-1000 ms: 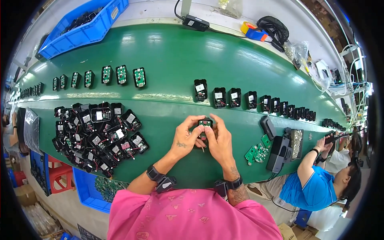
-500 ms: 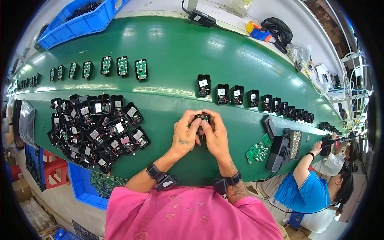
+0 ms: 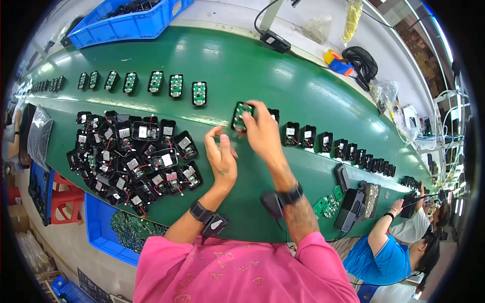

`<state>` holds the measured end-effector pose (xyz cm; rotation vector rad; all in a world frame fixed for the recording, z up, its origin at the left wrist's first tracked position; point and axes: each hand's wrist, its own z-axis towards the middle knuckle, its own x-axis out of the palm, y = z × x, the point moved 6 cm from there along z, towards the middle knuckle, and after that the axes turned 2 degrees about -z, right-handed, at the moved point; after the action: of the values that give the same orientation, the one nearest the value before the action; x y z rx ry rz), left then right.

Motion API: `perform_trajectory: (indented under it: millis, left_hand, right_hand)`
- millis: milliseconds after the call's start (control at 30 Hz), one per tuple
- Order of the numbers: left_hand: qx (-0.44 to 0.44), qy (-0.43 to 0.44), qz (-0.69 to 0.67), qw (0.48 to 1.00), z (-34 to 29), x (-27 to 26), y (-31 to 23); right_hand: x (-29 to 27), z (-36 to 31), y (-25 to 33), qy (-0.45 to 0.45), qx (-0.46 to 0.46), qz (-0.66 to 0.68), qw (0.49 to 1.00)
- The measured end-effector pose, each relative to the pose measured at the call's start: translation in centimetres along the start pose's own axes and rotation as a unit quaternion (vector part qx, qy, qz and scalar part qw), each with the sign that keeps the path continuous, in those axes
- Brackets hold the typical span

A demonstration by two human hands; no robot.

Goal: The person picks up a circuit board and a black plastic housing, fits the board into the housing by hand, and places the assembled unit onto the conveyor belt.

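Observation:
A small black plastic case with a green circuit board is in my right hand, pinched between thumb and fingers above the green table. My left hand is nearer to me and holds nothing, its fingers apart and slightly curled. Beyond it to the left runs a row of black cases with green boards facing up, the closest being one upright case. Right of my right hand is another row of open cases with pale blocks inside, one partly hidden by that hand. A heap of similar open cases with red wires lies left.
A blue bin stands at the far left edge, and another blue bin with boards is below the table. Loose green boards and a black device lie at right, near a co-worker in blue.
My hands have parted. The right has carried the case forward and slightly left; the left has let go and drawn back left. The view has shifted, moving the table's contents rightward.

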<state>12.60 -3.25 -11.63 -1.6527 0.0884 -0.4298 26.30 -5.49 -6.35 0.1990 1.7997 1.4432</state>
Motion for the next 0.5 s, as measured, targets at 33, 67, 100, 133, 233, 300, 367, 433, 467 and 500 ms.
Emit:
perform_trajectory:
  millis: [33,67,100,133,233,300,367,433,467,500]
  left_hand:
    - [0.014,-0.018,-0.008,1.0,0.4,-0.4,0.2]
    - [0.006,-0.039,-0.032,0.999,0.3,-0.3,0.3]
    - [-0.015,-0.031,-0.031,0.999,0.2,-0.1,0.5]
    - [-0.012,-0.024,-0.019,0.999,0.0,0.1,0.4]
    - [0.065,-0.018,-0.001,0.998,0.1,0.6,0.0]
    - [0.024,-0.023,-0.013,0.999,0.1,0.1,0.5]
    - [0.001,-0.001,-0.003,1.0,0.3,0.0,1.2]
    - [0.139,0.074,0.201,0.967,0.0,1.7,-1.1]
    - [0.101,0.116,0.257,0.954,-0.2,2.2,-0.6]
    - [0.17,0.135,0.339,0.915,-0.5,4.1,-1.4]
  right_hand:
    - [1.1,1.9,0.3,0.021,-0.015,-0.078,0.997]
    - [2.1,3.7,0.5,0.022,-0.021,-0.075,0.997]
    - [3.2,5.3,0.4,0.037,-0.009,-0.094,0.995]
    - [4.0,6.3,0.1,0.051,0.004,-0.112,0.992]
    - [5.4,7.8,-0.4,0.016,-0.069,-0.238,0.969]
    - [4.8,7.0,-0.1,0.0,-0.098,-0.217,0.971]
    - [1.7,4.6,1.5,-0.032,-0.092,-0.246,0.964]
    - [-3.4,1.3,3.4,-0.002,-0.03,-0.169,0.985]
    - [-5.7,-0.4,2.6,-0.024,-0.039,-0.146,0.988]
    - [-9.3,-2.4,1.7,-0.06,-0.04,-0.133,0.988]
